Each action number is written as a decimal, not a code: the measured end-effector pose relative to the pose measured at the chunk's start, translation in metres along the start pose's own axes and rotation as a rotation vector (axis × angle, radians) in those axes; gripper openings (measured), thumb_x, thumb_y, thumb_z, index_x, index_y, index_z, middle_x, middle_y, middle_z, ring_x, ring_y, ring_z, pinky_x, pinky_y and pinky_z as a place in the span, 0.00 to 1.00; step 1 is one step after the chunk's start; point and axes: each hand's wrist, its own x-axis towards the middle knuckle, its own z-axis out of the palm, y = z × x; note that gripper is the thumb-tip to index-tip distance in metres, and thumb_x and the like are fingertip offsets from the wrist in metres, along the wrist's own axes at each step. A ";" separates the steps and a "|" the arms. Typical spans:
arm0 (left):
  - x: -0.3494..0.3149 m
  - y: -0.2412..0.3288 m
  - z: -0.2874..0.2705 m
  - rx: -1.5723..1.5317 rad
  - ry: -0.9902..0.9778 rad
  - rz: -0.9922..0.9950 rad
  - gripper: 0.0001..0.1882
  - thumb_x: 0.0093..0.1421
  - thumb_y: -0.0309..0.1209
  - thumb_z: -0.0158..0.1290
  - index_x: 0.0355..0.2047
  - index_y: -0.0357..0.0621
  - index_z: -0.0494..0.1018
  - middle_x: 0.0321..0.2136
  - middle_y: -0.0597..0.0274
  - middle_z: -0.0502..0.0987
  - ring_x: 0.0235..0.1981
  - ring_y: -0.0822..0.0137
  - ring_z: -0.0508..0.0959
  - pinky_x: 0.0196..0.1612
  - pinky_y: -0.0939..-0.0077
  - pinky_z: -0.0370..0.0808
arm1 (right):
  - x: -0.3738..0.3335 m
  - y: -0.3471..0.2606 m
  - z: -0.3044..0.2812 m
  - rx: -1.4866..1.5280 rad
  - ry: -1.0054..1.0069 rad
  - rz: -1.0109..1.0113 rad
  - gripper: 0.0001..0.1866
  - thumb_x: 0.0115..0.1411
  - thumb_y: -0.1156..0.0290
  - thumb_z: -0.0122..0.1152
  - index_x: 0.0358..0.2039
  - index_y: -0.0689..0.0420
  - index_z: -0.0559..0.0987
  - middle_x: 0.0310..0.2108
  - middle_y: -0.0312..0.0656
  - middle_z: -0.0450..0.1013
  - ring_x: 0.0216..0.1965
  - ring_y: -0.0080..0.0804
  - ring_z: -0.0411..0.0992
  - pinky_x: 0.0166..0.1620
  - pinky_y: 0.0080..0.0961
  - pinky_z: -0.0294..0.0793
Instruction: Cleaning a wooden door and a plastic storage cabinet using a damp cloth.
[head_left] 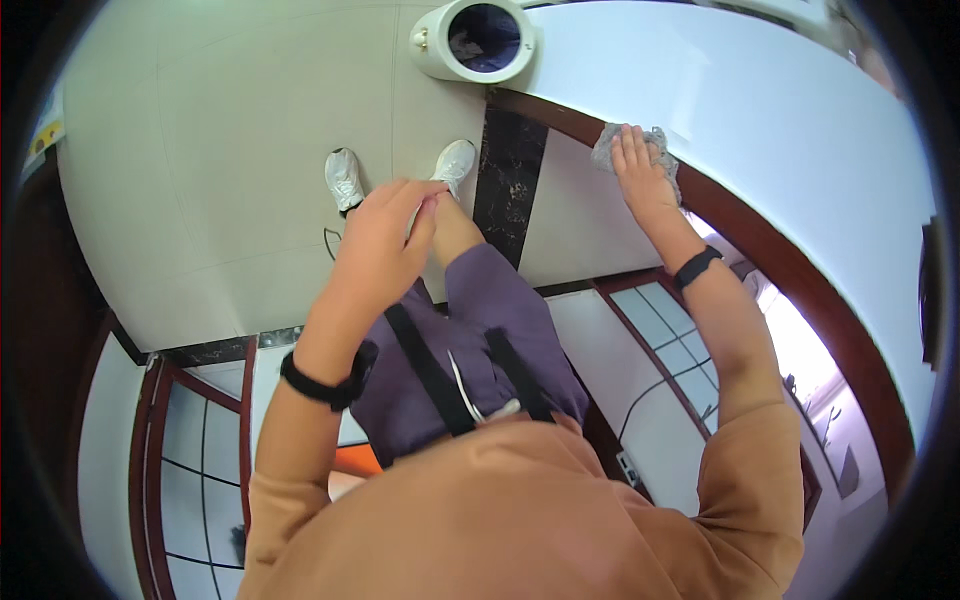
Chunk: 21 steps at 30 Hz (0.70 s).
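One broad white surface [800, 130], edged by brown trim [730, 210]; well left of the trim, a left hand [383, 245], narrow between thumb and fingers, apparently empty; a right hand [645, 180] laid flat on a grey cloth [604, 152] covering part of the trim. Probably light, soft, unbreakable; best held under the whole palm.

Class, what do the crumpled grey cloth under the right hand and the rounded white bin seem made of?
The crumpled grey cloth: probably textile, matte, since its soft folds look dull. The rounded white bin: perhaps smooth plastic, slightly glossy, with continuous curves; painted metal remains possible.
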 end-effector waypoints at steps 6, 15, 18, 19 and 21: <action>-0.017 -0.075 -0.007 -0.103 0.193 -0.267 0.10 0.60 0.23 0.46 0.40 0.37 0.74 0.30 0.53 0.76 0.34 0.58 0.76 0.41 0.71 0.71 | 0.109 -0.058 0.051 0.077 -0.134 -0.055 0.31 0.62 0.69 0.44 0.64 0.63 0.52 0.67 0.53 0.43 0.68 0.47 0.44 0.64 0.36 0.55; -0.036 -0.193 0.045 -0.144 0.171 -0.605 0.12 0.63 0.24 0.44 0.43 0.37 0.74 0.35 0.56 0.78 0.38 0.68 0.76 0.43 0.76 0.70 | 0.259 -0.163 0.152 0.003 -0.093 -0.183 0.28 0.62 0.68 0.43 0.62 0.60 0.57 0.65 0.49 0.52 0.66 0.42 0.50 0.64 0.38 0.52; -0.040 -0.210 0.053 -0.214 0.198 -0.698 0.11 0.63 0.23 0.44 0.42 0.35 0.74 0.34 0.55 0.77 0.37 0.66 0.76 0.43 0.75 0.70 | 0.299 -0.185 0.172 0.038 -0.034 -0.170 0.25 0.61 0.68 0.45 0.59 0.57 0.61 0.64 0.48 0.53 0.65 0.43 0.52 0.64 0.37 0.54; -0.043 -0.218 0.055 -0.222 0.199 -0.720 0.11 0.63 0.24 0.44 0.42 0.35 0.74 0.34 0.55 0.77 0.38 0.66 0.76 0.43 0.75 0.70 | 0.314 -0.192 0.189 0.098 0.025 -0.153 0.24 0.61 0.69 0.45 0.58 0.57 0.62 0.64 0.47 0.53 0.65 0.43 0.51 0.64 0.37 0.55; -0.045 -0.231 0.058 -0.245 0.190 -0.779 0.12 0.63 0.25 0.43 0.42 0.34 0.74 0.35 0.54 0.77 0.39 0.66 0.76 0.45 0.74 0.70 | 0.332 -0.210 0.209 0.128 0.018 -0.151 0.23 0.60 0.69 0.45 0.57 0.58 0.63 0.64 0.48 0.53 0.65 0.44 0.52 0.64 0.37 0.56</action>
